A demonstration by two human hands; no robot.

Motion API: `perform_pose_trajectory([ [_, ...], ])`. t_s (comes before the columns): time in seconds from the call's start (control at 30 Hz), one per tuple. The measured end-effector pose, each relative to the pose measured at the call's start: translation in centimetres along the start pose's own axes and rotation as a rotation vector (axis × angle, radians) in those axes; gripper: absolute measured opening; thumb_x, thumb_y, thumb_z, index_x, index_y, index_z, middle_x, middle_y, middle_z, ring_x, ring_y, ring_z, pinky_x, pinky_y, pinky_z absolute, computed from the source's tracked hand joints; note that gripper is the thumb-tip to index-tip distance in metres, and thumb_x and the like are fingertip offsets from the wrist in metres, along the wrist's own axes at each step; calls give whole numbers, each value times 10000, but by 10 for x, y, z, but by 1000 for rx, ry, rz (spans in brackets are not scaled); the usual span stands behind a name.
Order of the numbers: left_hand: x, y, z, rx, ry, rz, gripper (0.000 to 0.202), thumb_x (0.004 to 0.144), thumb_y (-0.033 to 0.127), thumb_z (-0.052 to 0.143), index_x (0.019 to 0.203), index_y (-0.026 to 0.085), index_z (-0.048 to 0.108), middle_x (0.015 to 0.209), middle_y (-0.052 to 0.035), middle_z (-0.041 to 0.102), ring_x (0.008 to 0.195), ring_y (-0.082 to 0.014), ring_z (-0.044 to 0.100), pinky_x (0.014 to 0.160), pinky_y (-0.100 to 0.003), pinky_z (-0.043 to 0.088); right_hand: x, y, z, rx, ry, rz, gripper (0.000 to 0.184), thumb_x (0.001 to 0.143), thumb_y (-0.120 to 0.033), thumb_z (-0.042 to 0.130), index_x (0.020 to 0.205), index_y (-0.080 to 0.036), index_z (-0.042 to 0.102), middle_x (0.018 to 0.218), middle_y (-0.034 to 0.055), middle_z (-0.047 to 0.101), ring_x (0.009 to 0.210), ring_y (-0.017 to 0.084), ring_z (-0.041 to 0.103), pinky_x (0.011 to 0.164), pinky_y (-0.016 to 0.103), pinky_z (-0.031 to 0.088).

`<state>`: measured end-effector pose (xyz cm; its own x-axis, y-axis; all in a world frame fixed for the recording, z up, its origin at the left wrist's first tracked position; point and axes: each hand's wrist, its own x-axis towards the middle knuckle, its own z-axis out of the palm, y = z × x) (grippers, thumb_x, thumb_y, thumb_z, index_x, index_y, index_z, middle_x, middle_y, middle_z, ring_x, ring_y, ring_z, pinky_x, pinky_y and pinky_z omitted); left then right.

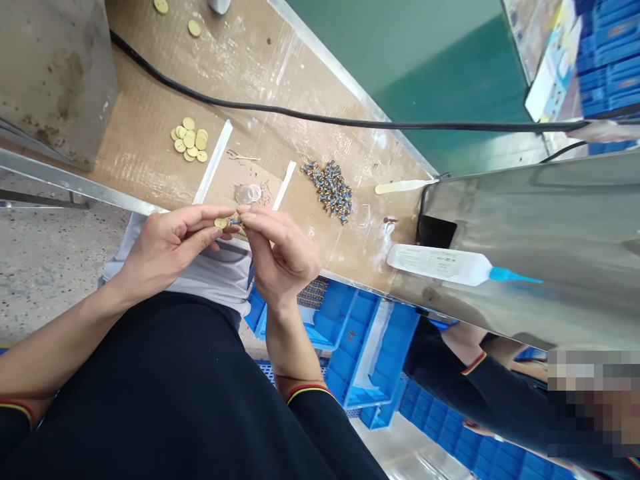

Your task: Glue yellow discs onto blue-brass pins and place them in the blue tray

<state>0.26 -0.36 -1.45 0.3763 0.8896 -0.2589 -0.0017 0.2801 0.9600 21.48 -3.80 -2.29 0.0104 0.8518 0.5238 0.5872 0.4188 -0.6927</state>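
View down from a person's head over a cardboard-covered bench (280,80), with both bare hands meeting close to its near edge. The left hand (167,248) has a yellow disc (221,223) nipped between thumb and fingers, its flat face turned up, probably so that its surface can be seen. The right hand (286,260) is drawn into a narrow pinch, its thumb and fingertips closed on a small blue-and-metal part (235,221), a fine grip that seems suited to so tiny a piece. The hands are likely brought together so both pieces can be lined up under the eyes. The disc lies at the left hand's fingertips, and the blue part is just beside it, between the two hands; whether they touch is too small to tell. Beyond the left hand is a pile of yellow discs (190,140); beyond the right hand, further to the right, is a heap of blue-and-metal parts (330,190), each supply seemingly set within easy reach of one hand. Between these piles, two white strips (213,162) flank a small round clear dish (249,194) and scattered thin pins (266,193), perhaps to keep them in one spot
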Motion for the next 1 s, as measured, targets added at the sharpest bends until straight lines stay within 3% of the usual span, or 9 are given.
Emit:
perform_pose_trajectory([
  [0.43,-4,8,4,66,7,16,338,1114,544,841,1403,376,891,1179,-11,929,1054,-261,916,1020,-390,788,4,-3,0,-1,-32,-81,341,1142,-148,718,1381,-359,840,1263,21,930,1153,220,922,997,415,795],
  [0.6,-5,9,4,78,2,35,328,1122,528,835,1398,359,888,1247,-12,926,1090,-259,916,1063,-389,776,5,-4,-1,39,-36,-98,402,1114,-99,749,1405,-361,841,1268,14,932,1147,196,914,992,372,780],
  [1.0,-7,10,4,140,-10,47,352,1145,565,788,1447,398,861,1290,1,919,1140,-275,912,1159,-431,752,-2,-2,-1,24,-51,-39,411,1145,-176,722,1454,-424,830,1302,1,922,1177,218,912,1057,423,774],
])
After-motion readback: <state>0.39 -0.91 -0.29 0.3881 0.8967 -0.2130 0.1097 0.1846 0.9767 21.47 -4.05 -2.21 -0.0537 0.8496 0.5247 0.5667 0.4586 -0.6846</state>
